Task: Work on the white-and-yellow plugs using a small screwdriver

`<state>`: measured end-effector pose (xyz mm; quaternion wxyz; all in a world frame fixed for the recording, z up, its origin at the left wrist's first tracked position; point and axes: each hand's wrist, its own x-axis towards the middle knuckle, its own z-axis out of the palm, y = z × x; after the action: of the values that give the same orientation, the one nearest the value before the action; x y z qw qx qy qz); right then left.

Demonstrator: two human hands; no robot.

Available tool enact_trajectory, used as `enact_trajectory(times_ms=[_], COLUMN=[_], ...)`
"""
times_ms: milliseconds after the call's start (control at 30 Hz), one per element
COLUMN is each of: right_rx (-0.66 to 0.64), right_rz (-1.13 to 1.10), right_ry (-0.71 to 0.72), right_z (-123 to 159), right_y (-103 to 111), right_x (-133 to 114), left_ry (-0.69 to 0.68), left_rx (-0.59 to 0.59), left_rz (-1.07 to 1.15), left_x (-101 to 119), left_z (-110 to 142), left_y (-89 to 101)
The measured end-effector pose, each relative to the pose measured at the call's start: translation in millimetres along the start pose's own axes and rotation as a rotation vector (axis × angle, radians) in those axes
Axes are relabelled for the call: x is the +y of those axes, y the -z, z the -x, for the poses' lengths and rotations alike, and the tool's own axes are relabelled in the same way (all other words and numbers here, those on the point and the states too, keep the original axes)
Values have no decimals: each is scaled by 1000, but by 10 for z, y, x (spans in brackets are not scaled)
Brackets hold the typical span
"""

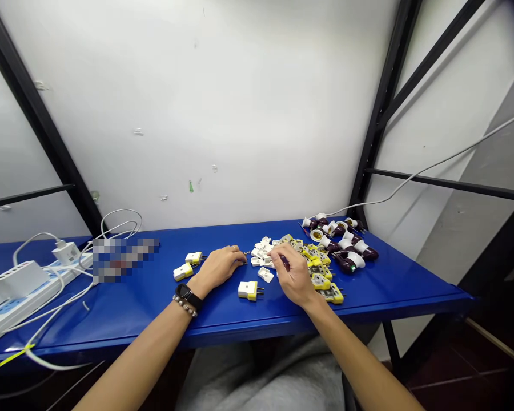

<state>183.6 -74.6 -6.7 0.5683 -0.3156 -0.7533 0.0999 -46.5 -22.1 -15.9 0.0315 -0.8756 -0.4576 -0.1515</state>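
- The left hand (pixel 217 268) is resting on the table with its fingers curled loosely, and a small metal bit is showing at the fingertips; I cannot tell whether it is gripping that.
- The right hand (pixel 293 272) is half closed, pinching a dark handle (pixel 285 262) above the parts.
- A white plug (pixel 248 291) with a yellow band is lying between the hands, nearer the table's front edge.
- Two similar plugs (pixel 183 272) are lying just beside the left wrist.
- A heap of white plug casings (pixel 261 252) is sitting just beyond the hands, touching yellow plug parts (pixel 321 279).
- Dark brown lamp holders (pixel 350 252) are piled beyond them on the blue table (pixel 240 328).
- A white power strip (pixel 21 291) is lying well to the left.
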Motion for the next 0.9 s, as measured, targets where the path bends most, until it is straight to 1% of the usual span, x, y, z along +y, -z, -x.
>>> enact_trajectory(times_ms=[200, 367, 500, 600, 700, 900], right_rx=[117, 144, 182, 220, 226, 248], right_rz=[-47, -59, -109, -188, -287, -433], right_ry=[12, 7, -76, -167, -244, -274], right_z=[13, 26, 54, 65, 54, 16], right_y=[6, 14, -3, -24, -39, -41], right_x=[33, 49, 94, 136, 143, 63], left_ry=[20, 31, 24, 13, 8, 16], left_rx=[9, -11, -41, -58, -70, -83], left_rz=[0, -14, -40, -84, -130, -150], left_x=[0, -2, 16, 44, 72, 88], left_z=[5, 14, 15, 10, 3, 8], left_y=[5, 16, 8, -19, -55, -90])
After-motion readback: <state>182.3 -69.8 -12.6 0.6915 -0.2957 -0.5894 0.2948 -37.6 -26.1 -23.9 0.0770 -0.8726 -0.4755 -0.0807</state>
